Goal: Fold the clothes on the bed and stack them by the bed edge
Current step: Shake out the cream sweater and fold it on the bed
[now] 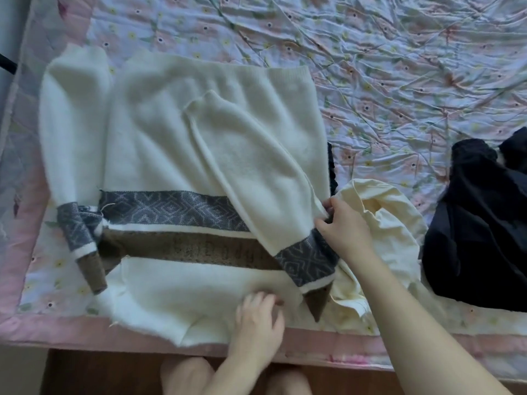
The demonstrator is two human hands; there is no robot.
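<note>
On bed (399,81): 1 sweater (171,132), 2 hands

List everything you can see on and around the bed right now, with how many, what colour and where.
sweater: one, white with grey and brown bands, flat near bed edge, one sleeve folded across
cream garment: one, crumpled right of sweater
black clothes: a pile, count unclear, far right
quilt: one, floral lilac, pink border
floor: brown, below bed edge
left hand: rests on sweater's near edge
right hand: grips folded sleeve's shoulder end
knees: two, bottom
</note>
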